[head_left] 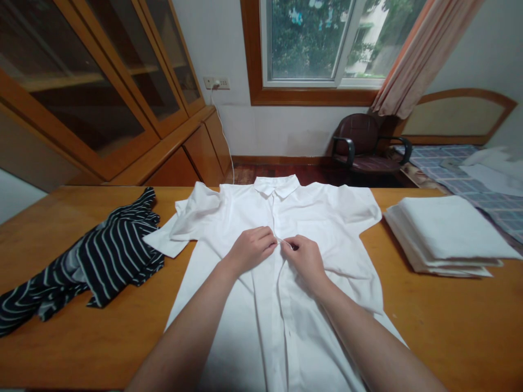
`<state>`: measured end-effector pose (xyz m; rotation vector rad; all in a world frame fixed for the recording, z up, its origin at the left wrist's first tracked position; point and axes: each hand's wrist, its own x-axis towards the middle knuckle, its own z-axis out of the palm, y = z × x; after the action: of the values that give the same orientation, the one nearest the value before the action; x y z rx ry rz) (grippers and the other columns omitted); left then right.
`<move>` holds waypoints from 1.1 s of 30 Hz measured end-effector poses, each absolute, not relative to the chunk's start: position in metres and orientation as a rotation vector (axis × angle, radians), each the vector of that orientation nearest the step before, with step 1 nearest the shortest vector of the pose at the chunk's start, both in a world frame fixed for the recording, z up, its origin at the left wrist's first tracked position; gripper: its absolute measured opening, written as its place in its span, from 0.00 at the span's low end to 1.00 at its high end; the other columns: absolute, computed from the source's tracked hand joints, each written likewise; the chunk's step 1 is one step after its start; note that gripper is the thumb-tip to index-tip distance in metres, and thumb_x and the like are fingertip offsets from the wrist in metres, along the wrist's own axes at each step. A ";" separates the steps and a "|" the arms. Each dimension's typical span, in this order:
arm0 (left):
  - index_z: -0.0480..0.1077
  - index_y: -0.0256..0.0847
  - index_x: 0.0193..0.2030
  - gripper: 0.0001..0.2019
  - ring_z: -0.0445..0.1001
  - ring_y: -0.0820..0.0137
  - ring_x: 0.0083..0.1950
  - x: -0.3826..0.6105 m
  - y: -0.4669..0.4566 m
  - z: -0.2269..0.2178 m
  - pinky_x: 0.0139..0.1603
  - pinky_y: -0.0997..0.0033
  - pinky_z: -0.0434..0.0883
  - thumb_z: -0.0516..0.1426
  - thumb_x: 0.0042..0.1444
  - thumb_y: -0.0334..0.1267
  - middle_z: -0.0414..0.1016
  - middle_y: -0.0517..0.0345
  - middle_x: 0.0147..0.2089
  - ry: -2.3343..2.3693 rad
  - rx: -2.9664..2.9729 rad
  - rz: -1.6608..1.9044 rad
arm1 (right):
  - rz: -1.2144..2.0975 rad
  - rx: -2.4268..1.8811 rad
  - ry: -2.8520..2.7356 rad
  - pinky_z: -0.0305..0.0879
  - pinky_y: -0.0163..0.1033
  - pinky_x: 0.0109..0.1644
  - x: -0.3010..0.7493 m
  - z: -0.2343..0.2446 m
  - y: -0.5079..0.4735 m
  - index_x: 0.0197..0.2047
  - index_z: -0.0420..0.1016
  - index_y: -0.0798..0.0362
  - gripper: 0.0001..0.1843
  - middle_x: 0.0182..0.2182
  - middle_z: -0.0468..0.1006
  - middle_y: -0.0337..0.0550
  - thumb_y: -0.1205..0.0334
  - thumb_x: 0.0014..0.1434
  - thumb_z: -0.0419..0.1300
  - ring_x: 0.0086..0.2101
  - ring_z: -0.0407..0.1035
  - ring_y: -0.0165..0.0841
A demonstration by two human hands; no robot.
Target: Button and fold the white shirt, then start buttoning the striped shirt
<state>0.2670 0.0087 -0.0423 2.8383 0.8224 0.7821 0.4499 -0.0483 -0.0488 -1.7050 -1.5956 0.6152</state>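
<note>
A white short-sleeved shirt (237,212) lies spread front side up, its collar at the far edge of the table. At mid-chest my left hand (254,249) pinches one edge of the front opening. Just to its right, my right hand (303,260) grips the other edge between thumb and fingers. The fingertips of both hands nearly meet over a small lifted fold of the placket. Above the hands the front is drawn together; below them the two edges part slightly. Any button between the fingers is hidden.
A crumpled black-and-white striped garment (114,250) rests at the left of the wooden table (441,326). Folded white cloths (449,228) are stacked at the right. Beyond the table stand an office chair (359,141), a bed (469,174) and a glass-doored cabinet (163,130).
</note>
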 end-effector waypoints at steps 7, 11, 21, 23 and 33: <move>0.69 0.40 0.34 0.09 0.71 0.70 0.36 0.267 0.009 -0.042 0.38 0.70 0.67 0.52 0.65 0.33 0.72 0.57 0.35 0.816 2.852 0.752 | 0.610 -1.678 -1.610 0.60 0.35 0.35 0.450 -0.047 -0.049 0.30 0.83 0.49 0.12 0.26 0.79 0.40 0.62 0.59 0.59 0.29 0.71 0.32; 0.69 0.39 0.33 0.09 0.71 0.70 0.36 0.268 0.009 -0.041 0.38 0.70 0.67 0.52 0.65 0.33 0.72 0.57 0.35 0.811 2.859 0.740 | 0.624 -1.668 -1.619 0.59 0.35 0.35 0.450 -0.045 -0.050 0.29 0.84 0.49 0.12 0.25 0.79 0.40 0.62 0.59 0.59 0.29 0.70 0.32; 0.70 0.40 0.36 0.10 0.72 0.70 0.38 0.268 0.009 -0.039 0.40 0.70 0.68 0.51 0.67 0.35 0.72 0.56 0.37 0.812 2.845 0.702 | 0.624 -1.618 -1.637 0.60 0.35 0.34 0.451 -0.051 -0.049 0.31 0.84 0.50 0.12 0.25 0.78 0.40 0.61 0.60 0.58 0.28 0.70 0.31; 0.70 0.40 0.36 0.10 0.72 0.70 0.39 0.268 0.009 -0.040 0.41 0.69 0.68 0.51 0.67 0.36 0.72 0.56 0.37 0.817 2.834 0.697 | 0.623 -1.613 -1.641 0.60 0.35 0.34 0.452 -0.052 -0.049 0.31 0.84 0.50 0.12 0.25 0.78 0.40 0.61 0.60 0.58 0.28 0.69 0.31; 0.70 0.41 0.37 0.07 0.72 0.70 0.39 0.268 0.008 -0.043 0.39 0.70 0.68 0.54 0.66 0.38 0.72 0.58 0.38 0.894 2.729 0.724 | 0.632 -1.580 -1.648 0.59 0.34 0.34 0.452 -0.047 -0.050 0.33 0.84 0.50 0.12 0.24 0.76 0.38 0.62 0.61 0.58 0.28 0.68 0.30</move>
<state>0.2676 0.0079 -0.0428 2.7290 0.8940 0.7238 0.4516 -0.0501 -0.0474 -1.5795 -1.6481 0.6319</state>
